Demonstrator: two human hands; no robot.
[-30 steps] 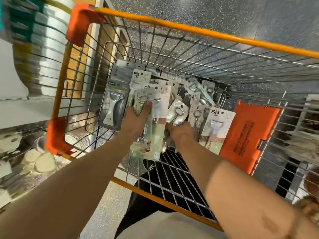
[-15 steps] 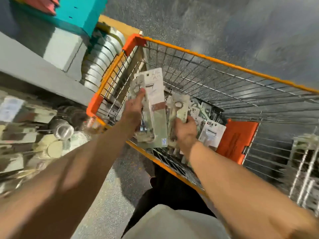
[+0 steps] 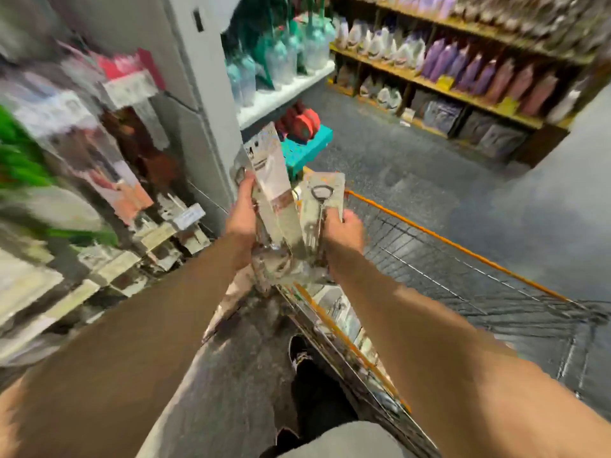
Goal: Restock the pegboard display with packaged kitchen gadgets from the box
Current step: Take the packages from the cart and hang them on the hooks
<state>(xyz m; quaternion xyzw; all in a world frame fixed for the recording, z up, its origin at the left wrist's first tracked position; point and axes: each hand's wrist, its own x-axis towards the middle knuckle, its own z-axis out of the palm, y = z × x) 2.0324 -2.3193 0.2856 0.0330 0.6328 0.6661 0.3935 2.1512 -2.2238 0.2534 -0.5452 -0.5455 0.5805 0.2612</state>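
My left hand (image 3: 243, 213) grips a tall stack of carded kitchen gadget packs (image 3: 269, 180), held upright at chest height. My right hand (image 3: 344, 226) holds a shorter carded pack with a metal bottle opener (image 3: 322, 203) showing through the blister. The two bundles touch at their lower ends. Both are raised above the near corner of the orange-rimmed wire cart (image 3: 429, 233), which lies to the right. The display (image 3: 99, 160) on the left is heavily blurred; hanging packs show there only as smears.
A grey upright post (image 3: 198, 104) stands just behind my left hand. White shelves with teal bottles (image 3: 281, 61) are ahead. Wooden shelves with purple pouches (image 3: 463, 67) line the far side of the aisle. My dark shoe (image 3: 304, 358) is on the speckled floor (image 3: 413, 160).
Both hands have lifted the packs out of the cart and up. My view has swung up and left, from the cart's inside toward the shelving.
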